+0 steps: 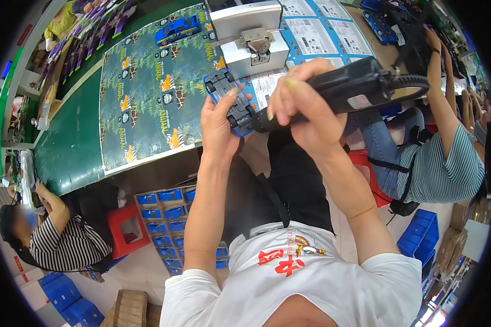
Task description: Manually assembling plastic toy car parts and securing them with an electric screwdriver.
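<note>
My left hand grips a blue toy car turned upside down, its black underside and wheels facing up. The thumb lies across the chassis. My right hand is closed around a black electric screwdriver, its cord curling off the far right end. The screwdriver's nose sits close beside the car's lower right side; whether its bit touches the car is hidden. Just beyond the car stands a white metal box with a silver bracket on its face. Another blue toy car rests on its wheels farther back.
Jungle-print sheets cover the green table. Printed label sheets lie at the back. A divided carton of blue car parts stands below the table edge. Co-workers sit at left and right. Blue bins stand right.
</note>
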Demonstrator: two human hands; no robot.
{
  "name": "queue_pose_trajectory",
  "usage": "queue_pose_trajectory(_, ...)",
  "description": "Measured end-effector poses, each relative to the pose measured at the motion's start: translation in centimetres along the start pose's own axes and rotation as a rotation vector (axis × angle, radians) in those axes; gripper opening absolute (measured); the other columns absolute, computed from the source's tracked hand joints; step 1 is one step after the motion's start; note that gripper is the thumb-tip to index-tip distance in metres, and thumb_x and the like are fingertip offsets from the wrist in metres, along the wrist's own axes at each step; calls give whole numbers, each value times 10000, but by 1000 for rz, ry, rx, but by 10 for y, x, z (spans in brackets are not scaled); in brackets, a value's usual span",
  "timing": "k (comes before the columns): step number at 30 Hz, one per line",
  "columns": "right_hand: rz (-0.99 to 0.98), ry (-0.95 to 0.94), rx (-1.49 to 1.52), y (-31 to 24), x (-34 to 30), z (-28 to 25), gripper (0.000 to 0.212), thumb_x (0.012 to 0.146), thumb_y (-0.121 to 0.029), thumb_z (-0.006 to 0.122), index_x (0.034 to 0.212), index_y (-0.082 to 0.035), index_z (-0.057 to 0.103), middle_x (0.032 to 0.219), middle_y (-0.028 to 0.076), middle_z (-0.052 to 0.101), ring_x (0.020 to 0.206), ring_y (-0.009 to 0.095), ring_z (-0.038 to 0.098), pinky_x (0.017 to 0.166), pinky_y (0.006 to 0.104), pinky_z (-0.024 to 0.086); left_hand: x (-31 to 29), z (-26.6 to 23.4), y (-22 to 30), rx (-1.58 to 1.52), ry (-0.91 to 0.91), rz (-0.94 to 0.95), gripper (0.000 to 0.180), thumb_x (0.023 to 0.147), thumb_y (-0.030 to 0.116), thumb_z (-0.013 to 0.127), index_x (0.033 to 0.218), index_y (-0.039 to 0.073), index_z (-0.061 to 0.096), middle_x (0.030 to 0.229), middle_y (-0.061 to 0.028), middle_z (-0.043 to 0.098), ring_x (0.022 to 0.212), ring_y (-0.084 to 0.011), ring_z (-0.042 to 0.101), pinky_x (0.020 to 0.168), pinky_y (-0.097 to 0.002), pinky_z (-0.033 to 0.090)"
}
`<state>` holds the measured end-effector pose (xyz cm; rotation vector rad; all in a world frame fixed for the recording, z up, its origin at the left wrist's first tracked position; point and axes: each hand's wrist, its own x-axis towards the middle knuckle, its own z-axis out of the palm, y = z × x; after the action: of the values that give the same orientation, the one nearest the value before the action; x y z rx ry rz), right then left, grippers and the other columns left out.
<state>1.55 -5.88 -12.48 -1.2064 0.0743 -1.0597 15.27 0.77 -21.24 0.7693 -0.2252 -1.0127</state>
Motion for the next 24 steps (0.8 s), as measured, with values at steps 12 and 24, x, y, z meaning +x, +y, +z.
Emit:
queue_pose_trajectory(12, 36, -258, -177, 23, 15, 14, 401, 708, -225, 908, 760, -71, 541, 750, -18, 511, 691, 112, 467, 637, 286, 384, 3, -31, -8, 44, -256, 104, 318, 1015, 189, 556, 1273, 3, 537, 1257, -133, 606, 1086, -241, 644, 914, -378, 554)
queue_pose_trajectory(24, 82, -243, -196, 30, 8, 5, 572, 686, -220, 932, 1038, -55, 513, 881, 0, 538, 812, 102, 513, 742, 272, 424, -6, -1, 5, 16, -329, 95, 404, 1057, 283, 465, 1366, 24, 498, 1289, -130, 602, 1165, -260, 618, 995, -410, 537)
